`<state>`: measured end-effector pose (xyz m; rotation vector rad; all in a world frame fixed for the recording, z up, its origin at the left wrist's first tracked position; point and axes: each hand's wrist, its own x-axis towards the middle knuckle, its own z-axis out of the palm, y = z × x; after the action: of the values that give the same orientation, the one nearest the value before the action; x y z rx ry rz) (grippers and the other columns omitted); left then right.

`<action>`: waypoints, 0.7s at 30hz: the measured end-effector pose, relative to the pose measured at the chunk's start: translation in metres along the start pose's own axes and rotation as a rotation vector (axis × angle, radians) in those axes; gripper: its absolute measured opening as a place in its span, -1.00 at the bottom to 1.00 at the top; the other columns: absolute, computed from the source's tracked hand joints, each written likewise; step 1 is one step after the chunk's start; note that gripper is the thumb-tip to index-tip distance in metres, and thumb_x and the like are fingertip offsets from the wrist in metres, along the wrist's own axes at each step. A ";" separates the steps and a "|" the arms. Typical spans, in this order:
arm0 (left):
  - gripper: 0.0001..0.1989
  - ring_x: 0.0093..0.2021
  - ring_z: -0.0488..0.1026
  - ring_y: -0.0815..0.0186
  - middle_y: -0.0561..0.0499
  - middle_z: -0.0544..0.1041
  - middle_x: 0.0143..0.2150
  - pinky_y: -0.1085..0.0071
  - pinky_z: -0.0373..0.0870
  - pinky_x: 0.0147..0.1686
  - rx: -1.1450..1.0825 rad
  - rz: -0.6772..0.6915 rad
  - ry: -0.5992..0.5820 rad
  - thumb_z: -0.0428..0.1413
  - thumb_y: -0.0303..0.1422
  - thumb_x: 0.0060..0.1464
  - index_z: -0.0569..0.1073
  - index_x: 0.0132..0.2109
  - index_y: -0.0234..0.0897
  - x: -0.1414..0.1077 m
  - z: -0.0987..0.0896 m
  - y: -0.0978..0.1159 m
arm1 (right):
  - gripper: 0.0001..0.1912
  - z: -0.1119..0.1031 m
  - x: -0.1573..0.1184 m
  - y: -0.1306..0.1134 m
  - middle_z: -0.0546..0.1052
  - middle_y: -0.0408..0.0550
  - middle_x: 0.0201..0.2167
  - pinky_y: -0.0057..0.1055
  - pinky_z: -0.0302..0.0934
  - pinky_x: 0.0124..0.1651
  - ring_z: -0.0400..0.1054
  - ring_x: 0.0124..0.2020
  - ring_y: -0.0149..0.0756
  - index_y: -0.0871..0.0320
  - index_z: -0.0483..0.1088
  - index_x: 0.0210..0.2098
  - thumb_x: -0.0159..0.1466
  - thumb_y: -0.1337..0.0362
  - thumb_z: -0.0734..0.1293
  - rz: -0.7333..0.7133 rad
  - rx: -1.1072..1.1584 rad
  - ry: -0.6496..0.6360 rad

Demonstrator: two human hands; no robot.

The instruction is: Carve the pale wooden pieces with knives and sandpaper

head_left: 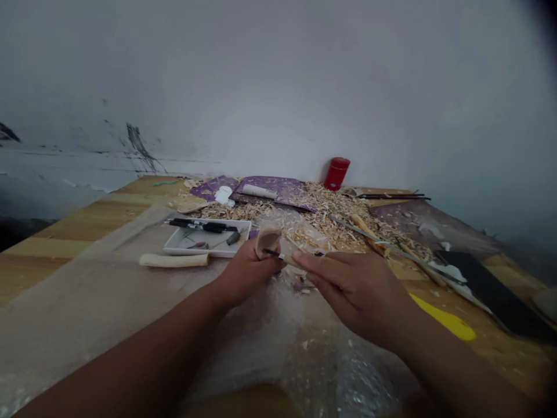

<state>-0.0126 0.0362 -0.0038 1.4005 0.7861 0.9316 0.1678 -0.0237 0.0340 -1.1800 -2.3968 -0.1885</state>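
Observation:
My left hand is closed around a pale carved piece of wood, its hollowed end pointing up; the rest is hidden in my fingers. My right hand grips a carving knife by its light wooden handle. The knife's short dark blade lies against or just in front of the wood, close to my left fingers; I cannot tell if it touches. Both hands are above the plastic-covered table. Left of them rests a pale, slightly curved wooden stick.
A white tray holds small tools and black pens. Wood shavings are heaped behind my hands, beside a red canister at the wall. Rightward lie a long metal strip, a black slab and a yellow object.

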 end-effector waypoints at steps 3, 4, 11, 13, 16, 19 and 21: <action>-0.85 -0.71 0.04 0.54 0.21 0.15 -0.73 0.56 -0.02 -0.66 -0.001 0.023 0.006 0.11 -0.35 -0.14 0.28 -0.51 -0.28 -0.001 0.005 0.001 | -0.63 0.001 0.000 -0.003 0.39 -0.14 -0.58 -0.47 0.01 -0.51 0.23 -0.56 -0.41 0.08 0.24 0.02 0.23 0.31 0.10 0.003 -0.042 0.024; -0.83 -0.70 0.04 0.54 0.21 0.15 -0.72 0.56 -0.03 -0.66 0.003 0.032 0.026 0.12 -0.33 -0.13 0.27 -0.51 -0.27 -0.001 0.006 0.001 | -0.63 0.001 -0.001 -0.004 0.38 -0.14 -0.59 -0.47 -0.01 -0.52 0.21 -0.57 -0.42 0.09 0.24 0.03 0.23 0.32 0.10 0.001 -0.052 0.031; -0.79 -0.73 0.01 0.53 0.24 0.11 -0.73 0.56 -0.01 -0.71 -0.077 0.048 0.148 0.10 -0.30 -0.12 0.19 -0.49 -0.24 -0.003 0.014 0.000 | -0.59 0.010 -0.001 -0.012 0.37 -0.11 -0.56 -0.47 0.03 -0.51 0.18 -0.56 -0.41 0.16 0.20 0.05 0.20 0.38 0.09 -0.011 0.007 0.082; -0.80 -0.72 0.02 0.53 0.24 0.11 -0.73 0.56 0.00 -0.72 -0.121 0.049 0.157 0.08 -0.32 -0.11 0.17 -0.49 -0.24 -0.004 0.015 0.000 | -0.59 0.014 -0.001 -0.015 0.37 -0.10 -0.56 -0.47 0.04 -0.51 0.18 -0.56 -0.41 0.18 0.19 0.06 0.21 0.38 0.09 -0.006 0.023 0.096; -0.80 -0.72 0.03 0.54 0.24 0.12 -0.72 0.57 0.01 -0.72 -0.157 0.053 0.157 0.07 -0.35 -0.10 0.16 -0.49 -0.25 -0.004 0.016 0.001 | -0.59 0.020 0.000 -0.018 0.36 -0.10 -0.55 -0.48 0.04 -0.51 0.18 -0.55 -0.41 0.18 0.19 0.06 0.21 0.38 0.08 0.006 0.018 0.131; -0.79 -0.72 0.03 0.55 0.24 0.11 -0.72 0.58 0.01 -0.72 -0.196 0.050 0.156 0.07 -0.32 -0.09 0.15 -0.48 -0.25 -0.005 0.017 0.001 | -0.59 0.024 0.001 -0.020 0.36 -0.10 -0.55 -0.48 0.03 -0.52 0.19 -0.56 -0.41 0.18 0.20 0.05 0.20 0.39 0.10 0.014 -0.006 0.170; -0.79 -0.73 0.03 0.55 0.24 0.11 -0.72 0.58 0.00 -0.72 -0.216 0.050 0.154 0.07 -0.31 -0.08 0.15 -0.49 -0.25 -0.005 0.017 0.002 | -0.59 0.025 0.001 -0.021 0.37 -0.10 -0.55 -0.48 0.03 -0.53 0.19 -0.56 -0.41 0.19 0.20 0.05 0.19 0.39 0.10 0.017 -0.007 0.184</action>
<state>0.0004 0.0239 -0.0017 1.1744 0.7434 1.1391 0.1418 -0.0283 0.0138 -1.1336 -2.2275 -0.2877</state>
